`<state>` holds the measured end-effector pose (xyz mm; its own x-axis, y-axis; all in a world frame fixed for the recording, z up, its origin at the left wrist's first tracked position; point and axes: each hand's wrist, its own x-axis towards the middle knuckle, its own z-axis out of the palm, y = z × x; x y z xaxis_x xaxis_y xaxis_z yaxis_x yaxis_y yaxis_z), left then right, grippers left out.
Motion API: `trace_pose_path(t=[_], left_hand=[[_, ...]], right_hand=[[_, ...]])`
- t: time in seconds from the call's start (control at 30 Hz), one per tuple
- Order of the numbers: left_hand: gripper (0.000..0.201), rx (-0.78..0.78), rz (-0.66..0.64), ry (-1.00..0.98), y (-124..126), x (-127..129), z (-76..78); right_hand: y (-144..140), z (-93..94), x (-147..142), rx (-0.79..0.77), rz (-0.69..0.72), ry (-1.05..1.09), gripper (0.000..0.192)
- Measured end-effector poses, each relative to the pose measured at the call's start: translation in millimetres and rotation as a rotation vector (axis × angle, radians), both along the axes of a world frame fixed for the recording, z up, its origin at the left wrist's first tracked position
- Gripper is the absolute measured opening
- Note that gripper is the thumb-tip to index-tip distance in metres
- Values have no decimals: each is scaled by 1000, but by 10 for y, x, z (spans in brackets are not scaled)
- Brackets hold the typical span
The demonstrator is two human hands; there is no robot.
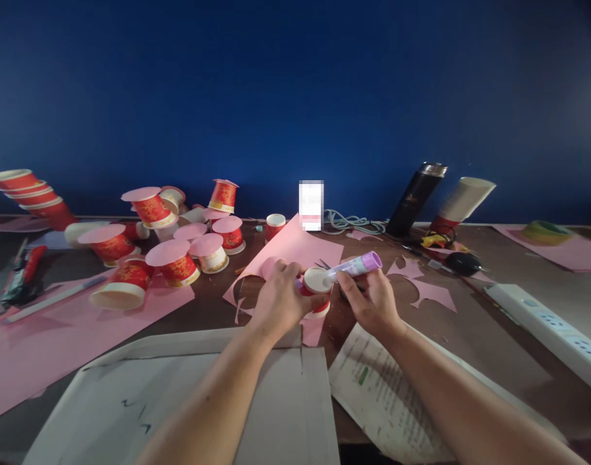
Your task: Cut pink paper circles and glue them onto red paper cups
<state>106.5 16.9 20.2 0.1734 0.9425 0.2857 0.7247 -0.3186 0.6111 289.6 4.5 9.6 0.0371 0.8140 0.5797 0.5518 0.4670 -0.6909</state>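
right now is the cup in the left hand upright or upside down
Tipped, not upright: the cup lies sideways in the left hand, white end facing the glue stick held by the right hand.

Two hands work at the middle: the left hand (279, 298) with one red paper cup (316, 289), the right hand (370, 298) with one purple glue stick (356, 265). At ten o'clock on the tabletop (489, 336), roughly a dozen red cups (174, 263) lie scattered, plus one nested stack (31, 194). At two o'clock stands one black flask (415, 198); at three o'clock lies one white power strip (549, 324).
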Motion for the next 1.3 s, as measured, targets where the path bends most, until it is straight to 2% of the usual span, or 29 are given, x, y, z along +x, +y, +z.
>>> trace_pose_path(t=[0.17, 0.33, 0.53, 0.67, 0.73, 0.8, 0.87, 0.93, 1.07, 1.13, 1.2, 1.3], left_hand=[[44, 47, 48, 51, -27, 26, 7], [49, 25, 56, 74, -28, 26, 25], [47, -28, 68, 64, -49, 33, 48], [48, -47, 46, 21, -16, 12, 15], [54, -90, 11, -56, 19, -11, 1], [57, -168, -92, -153, 55, -33, 3], [48, -262, -241, -230, 83, -47, 13], [39, -295, -286, -228, 98, -48, 17], [42, -152, -76, -26, 92, -22, -25], [44, -84, -24, 44, 81, -7, -54], [46, -45, 2, 90, 66, 5, -66], [46, -39, 29, 141, 34, 23, -46]], right_hand=[[-2, 3, 1, 27, -46, -77, 21], [5, -3, 11, 74, -174, -126, 23], [-52, 13, -24, 115, -5, -131, 17], [-44, 17, -37, 107, -30, -157, 17], [-36, 22, -27, 99, -19, -155, 17], [-34, 30, -17, 85, -2, -148, 17], [-37, 37, -14, 77, 7, -144, 17], [-34, 40, -14, 85, -3, -156, 17], [6, 19, 7, 76, -127, -180, 20], [26, 0, 26, 55, -174, -136, 22], [27, -17, 35, 49, -149, -65, 21], [-4, -29, 16, 37, -33, -21, 19]])
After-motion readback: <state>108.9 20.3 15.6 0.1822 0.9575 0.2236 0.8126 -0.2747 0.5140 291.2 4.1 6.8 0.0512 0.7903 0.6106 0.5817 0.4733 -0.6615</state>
